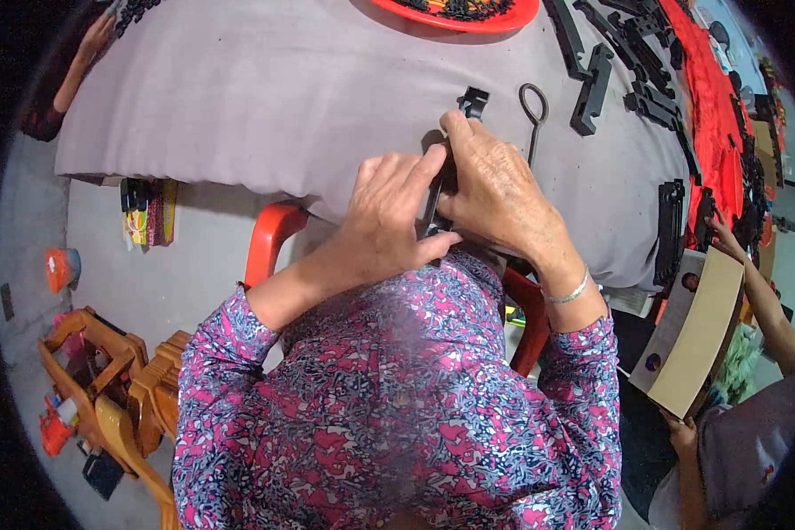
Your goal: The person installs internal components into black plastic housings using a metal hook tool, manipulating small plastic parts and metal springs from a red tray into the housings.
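Note:
Close in front of my body, at the table's near edge, I hold a long black plastic part (473, 99) with both hands. Its clip-like far end sticks out beyond my fingers, and much of its middle is hidden. My right hand (499, 194) is wrapped over it from the right. From the other side, the thumb and forefinger of my left hand (384, 208) press on the part, the other fingers curled loosely. Just right of my right hand, a dark metal rod with a looped end (544, 110) lies on the grey cloth.
A red tray (455, 26) of small black pieces stands at the far side of the grey-covered table (221, 97). Several long black parts (592, 88) lie at right. A co-worker at right holds a cardboard box (702, 336); another person's hand (97, 35) shows far left.

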Motion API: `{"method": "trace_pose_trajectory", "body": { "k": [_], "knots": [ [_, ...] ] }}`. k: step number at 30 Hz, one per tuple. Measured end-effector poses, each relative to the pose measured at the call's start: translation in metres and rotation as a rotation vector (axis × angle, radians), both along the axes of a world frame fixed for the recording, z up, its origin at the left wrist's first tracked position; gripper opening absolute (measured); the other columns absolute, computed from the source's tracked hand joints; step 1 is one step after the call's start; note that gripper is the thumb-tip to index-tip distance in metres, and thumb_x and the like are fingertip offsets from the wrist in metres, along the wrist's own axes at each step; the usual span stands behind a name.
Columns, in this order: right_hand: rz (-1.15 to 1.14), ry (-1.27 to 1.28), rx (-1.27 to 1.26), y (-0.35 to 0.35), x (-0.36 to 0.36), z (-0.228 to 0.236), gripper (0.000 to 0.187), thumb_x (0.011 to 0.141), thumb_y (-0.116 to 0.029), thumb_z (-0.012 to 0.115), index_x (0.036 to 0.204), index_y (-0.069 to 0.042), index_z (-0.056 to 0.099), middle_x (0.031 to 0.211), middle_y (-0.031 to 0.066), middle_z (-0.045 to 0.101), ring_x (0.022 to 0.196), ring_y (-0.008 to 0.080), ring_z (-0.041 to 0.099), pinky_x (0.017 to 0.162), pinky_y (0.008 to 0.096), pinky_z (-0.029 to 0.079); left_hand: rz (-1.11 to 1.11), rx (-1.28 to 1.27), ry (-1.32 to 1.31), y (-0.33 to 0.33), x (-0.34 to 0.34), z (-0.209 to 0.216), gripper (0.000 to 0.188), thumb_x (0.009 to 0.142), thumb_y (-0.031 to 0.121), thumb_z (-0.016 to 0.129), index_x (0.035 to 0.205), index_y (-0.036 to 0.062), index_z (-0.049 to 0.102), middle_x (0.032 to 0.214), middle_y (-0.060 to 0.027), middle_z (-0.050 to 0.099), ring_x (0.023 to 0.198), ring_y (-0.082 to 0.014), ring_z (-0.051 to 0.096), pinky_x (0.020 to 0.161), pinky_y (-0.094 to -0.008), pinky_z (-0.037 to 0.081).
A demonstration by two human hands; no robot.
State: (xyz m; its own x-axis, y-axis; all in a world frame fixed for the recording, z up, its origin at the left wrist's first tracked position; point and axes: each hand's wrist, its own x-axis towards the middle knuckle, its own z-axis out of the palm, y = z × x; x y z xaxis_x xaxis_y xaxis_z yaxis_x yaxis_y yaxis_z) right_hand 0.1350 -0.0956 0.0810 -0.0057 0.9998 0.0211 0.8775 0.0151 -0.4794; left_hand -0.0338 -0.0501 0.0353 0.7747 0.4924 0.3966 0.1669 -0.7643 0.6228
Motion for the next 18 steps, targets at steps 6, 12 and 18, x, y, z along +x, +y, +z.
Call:
{"method": "trace_pose_trajectory", "body": {
  "k": [6, 12, 18],
  "knots": [
    [-0.032, 0.044, 0.083, 0.000, 0.002, 0.003, 0.055, 0.066, -0.004, 0.069, 0.114, 0.000, 0.042, 0.093, 0.0249, 0.058, 0.090, 0.0481, 0.059, 0.074, 0.0517, 0.049, 0.010, -0.067, 0.030, 0.000, 0.002, 0.006, 0.098, 0.060, 0.019, 0.088, 0.140, -0.0063, 0.038, 0.116, -0.0204, 0.058, 0.107, -0.0348, 0.057, 0.094, -0.0441, 0.041],
    [0.074, 0.097, 0.283, 0.019, -0.006, 0.009, 0.053, 0.068, -0.004, 0.072, 0.111, -0.001, 0.043, 0.095, 0.0224, 0.054, 0.088, 0.0444, 0.060, 0.074, 0.0518, 0.051, 0.036, -0.490, -0.087, 0.010, 0.001, 0.021, 0.086, 0.071, 0.003, 0.074, 0.144, -0.0067, 0.031, 0.110, -0.0121, 0.060, 0.096, -0.0195, 0.062, 0.081, -0.0332, 0.051],
    [0.148, 0.299, 0.315, 0.039, -0.013, 0.018, 0.043, 0.073, -0.006, 0.066, 0.113, 0.000, 0.052, 0.101, 0.0217, 0.054, 0.093, 0.0422, 0.060, 0.080, 0.0496, 0.051, 0.243, -0.654, -0.273, 0.033, -0.009, 0.014, 0.075, 0.080, 0.001, 0.061, 0.147, -0.0066, 0.029, 0.134, -0.0213, 0.051, 0.129, -0.0271, 0.049, 0.107, -0.0361, 0.039]
  ]
}}
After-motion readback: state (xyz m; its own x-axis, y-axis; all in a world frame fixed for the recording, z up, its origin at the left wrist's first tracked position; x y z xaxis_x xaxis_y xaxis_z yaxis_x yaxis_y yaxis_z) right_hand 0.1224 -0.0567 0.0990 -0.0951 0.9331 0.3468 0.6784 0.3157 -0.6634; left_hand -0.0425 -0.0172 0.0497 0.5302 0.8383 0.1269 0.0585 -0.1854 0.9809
